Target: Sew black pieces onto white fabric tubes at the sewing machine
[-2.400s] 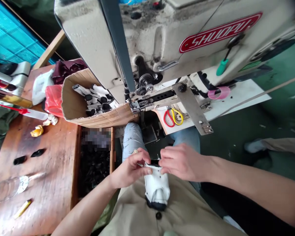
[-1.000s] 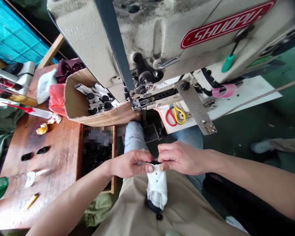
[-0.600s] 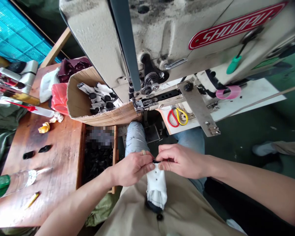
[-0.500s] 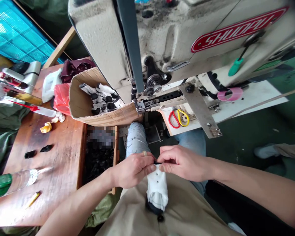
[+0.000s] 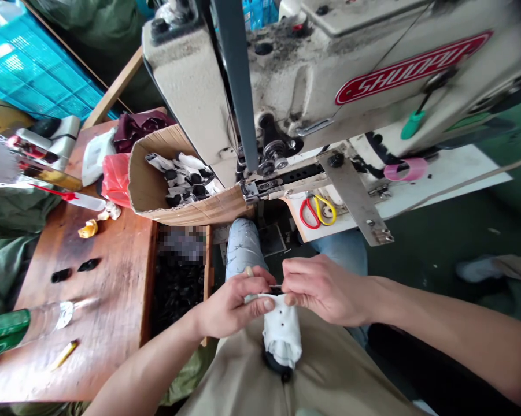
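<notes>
A white fabric piece (image 5: 281, 326) with small dark dots hangs over my lap, its lower end around something black. My left hand (image 5: 236, 300) pinches its upper left edge between thumb and fingers. At the upper right edge, my right hand (image 5: 325, 289) is closed on the same piece, thumb toward the front. A dark strip shows at the top opening between my hands. Past my hands stands a cream sewing machine (image 5: 303, 75) with its narrow arm (image 5: 286, 182) pointing left; nothing of the white piece touches it.
Left of the machine, a cardboard box (image 5: 191, 214) holds white and black pieces. Below it, a drawer (image 5: 208, 260) contains black pieces. A wooden table (image 5: 113, 312) bears a green bottle (image 5: 8, 329). Red-and-yellow scissors (image 5: 317, 212) lie under the machine arm. A person's foot (image 5: 479, 268) shows at right.
My left thumb and fingers have shifted left along the top of the white piece, opening a wider gap between my hands. The view has shifted slightly.
</notes>
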{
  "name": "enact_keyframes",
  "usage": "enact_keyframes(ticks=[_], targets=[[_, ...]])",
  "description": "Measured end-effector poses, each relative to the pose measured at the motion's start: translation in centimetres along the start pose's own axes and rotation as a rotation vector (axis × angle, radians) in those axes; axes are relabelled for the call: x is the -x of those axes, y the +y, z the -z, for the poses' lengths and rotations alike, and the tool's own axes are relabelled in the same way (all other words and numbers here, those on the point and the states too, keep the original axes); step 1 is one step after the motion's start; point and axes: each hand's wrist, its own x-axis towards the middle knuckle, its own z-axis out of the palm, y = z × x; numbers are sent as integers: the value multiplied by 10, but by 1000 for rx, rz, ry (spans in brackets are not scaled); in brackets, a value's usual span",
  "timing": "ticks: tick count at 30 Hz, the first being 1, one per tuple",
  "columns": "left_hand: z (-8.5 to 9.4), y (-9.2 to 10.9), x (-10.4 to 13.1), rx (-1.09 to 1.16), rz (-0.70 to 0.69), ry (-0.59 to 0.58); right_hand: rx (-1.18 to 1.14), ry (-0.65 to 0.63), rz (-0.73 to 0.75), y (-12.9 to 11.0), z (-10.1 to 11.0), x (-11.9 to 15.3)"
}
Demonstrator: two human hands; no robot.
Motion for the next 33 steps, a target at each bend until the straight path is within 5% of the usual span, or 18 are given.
enact_keyframes(ticks=[7, 18, 33], targets=[[-7, -5, 4, -1, -34, 78, -92, -45, -25, 6, -9, -5], [2, -1, -1, -209, -32, 17, -313, -37, -320, -5, 0, -16], [1, -9, 7, -254, -50, 146, 182, 130, 104, 11, -7, -15]])
